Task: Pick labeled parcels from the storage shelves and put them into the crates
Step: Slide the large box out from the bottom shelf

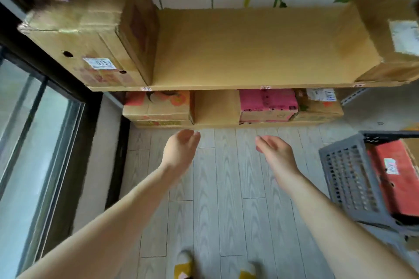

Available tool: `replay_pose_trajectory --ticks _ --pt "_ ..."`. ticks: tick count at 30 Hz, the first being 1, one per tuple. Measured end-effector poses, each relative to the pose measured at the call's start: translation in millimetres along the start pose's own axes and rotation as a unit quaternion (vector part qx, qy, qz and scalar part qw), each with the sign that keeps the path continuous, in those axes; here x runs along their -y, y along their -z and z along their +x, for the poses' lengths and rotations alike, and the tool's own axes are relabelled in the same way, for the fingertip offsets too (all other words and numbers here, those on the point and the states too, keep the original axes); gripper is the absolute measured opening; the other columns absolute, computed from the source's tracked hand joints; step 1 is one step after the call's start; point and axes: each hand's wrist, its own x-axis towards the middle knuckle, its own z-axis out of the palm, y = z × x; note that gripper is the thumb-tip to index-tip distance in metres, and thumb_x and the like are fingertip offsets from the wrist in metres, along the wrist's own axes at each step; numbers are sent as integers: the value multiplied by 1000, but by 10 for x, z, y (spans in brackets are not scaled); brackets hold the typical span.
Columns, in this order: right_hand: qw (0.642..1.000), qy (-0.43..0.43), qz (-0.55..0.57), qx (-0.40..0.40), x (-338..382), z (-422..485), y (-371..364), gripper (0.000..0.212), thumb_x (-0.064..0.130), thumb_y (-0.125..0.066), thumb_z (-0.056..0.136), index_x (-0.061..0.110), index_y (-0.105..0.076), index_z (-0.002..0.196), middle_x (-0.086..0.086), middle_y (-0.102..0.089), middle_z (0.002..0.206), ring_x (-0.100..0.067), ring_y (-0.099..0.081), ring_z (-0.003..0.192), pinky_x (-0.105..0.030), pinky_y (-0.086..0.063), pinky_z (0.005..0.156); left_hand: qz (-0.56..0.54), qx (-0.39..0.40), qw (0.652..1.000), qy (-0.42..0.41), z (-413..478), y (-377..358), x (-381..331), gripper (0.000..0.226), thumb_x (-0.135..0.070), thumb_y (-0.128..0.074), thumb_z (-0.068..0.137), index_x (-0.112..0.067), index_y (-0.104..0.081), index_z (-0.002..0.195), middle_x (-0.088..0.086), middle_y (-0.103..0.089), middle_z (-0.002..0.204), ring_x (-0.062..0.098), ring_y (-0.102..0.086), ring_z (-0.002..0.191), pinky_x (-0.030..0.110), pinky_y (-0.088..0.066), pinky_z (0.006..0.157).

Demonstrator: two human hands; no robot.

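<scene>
The pink parcel [268, 103] sat on the low shelf [216, 106], beyond the right fingertips and a touch to their right, with a labelled box [319, 106] just past it. Both hands were out in front and empty: the left hand [180, 149] was loosely cupped and the right hand [275, 150] was relaxed, palms facing each other, nothing held. Well right of the right fingers stood the crate [349, 176], a red parcel [394, 176] inside. This looked like the reach for the next pick. It would call for dropping lower and forward, then gripping a box by both sides.
</scene>
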Motion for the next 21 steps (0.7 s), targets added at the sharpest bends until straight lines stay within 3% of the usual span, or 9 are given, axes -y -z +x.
replay_pose_trajectory --ticks 2,4,10,13,16,19,21 --pt "1000 -2 -4 15 66 91 -334 43 24 -57 90 -10 -54 116 -27 -57 118 -38 -54 112 -40 -45 87 -15 -24 999 17 201 196 160 22 -22 -47 95 -9 -64 101 11 -61 93 22 -55 90 23 -35 76" --pt "1000 -1 -6 31 93 228 -602 36 25 -59 89 0 -59 115 -15 -62 115 -26 -57 111 -27 -40 83 -38 -44 997 42 409 314 316 32 -23 -48 95 -4 -61 116 12 -65 111 24 -59 106 23 -39 83" --pt "996 32 -52 63 92 919 -1314 31 29 -59 88 5 -62 107 -5 -61 100 -16 -54 94 -21 -39 69 -91 -93 989 68 1133 350 847 31 -24 -51 93 -5 -62 116 10 -66 115 22 -60 108 25 -42 89" --pt "995 41 -55 71 -41 1231 -1761 31 29 -59 88 5 -62 107 -6 -62 104 -17 -55 98 -21 -40 69 -104 -109 986 77 1486 274 1189 32 -25 -51 94 -7 -62 118 9 -66 116 20 -60 108 23 -42 87" --pt "993 58 -67 72 -216 1538 -2208 43 29 -58 89 6 -53 126 -7 -56 128 -12 -51 114 -10 -38 78 -107 -122 983 79 1819 205 1581 32 -25 -51 94 -6 -63 115 10 -67 114 22 -60 108 24 -43 84" --pt "991 108 -59 44 -412 1887 -2673 56 31 -57 90 11 -39 139 -7 -43 145 -15 -41 132 -21 -33 101 -115 -156 978 80 2183 175 2128 31 -26 -51 94 -6 -63 115 9 -67 112 22 -59 109 23 -40 84" --pt "991 124 -50 20 -476 2075 -2848 58 33 -56 90 17 -36 142 -3 -38 148 -15 -36 136 -26 -30 107 -108 -178 975 83 2376 177 2381 32 -27 -50 94 -7 -63 115 7 -66 108 21 -59 107 23 -40 83"
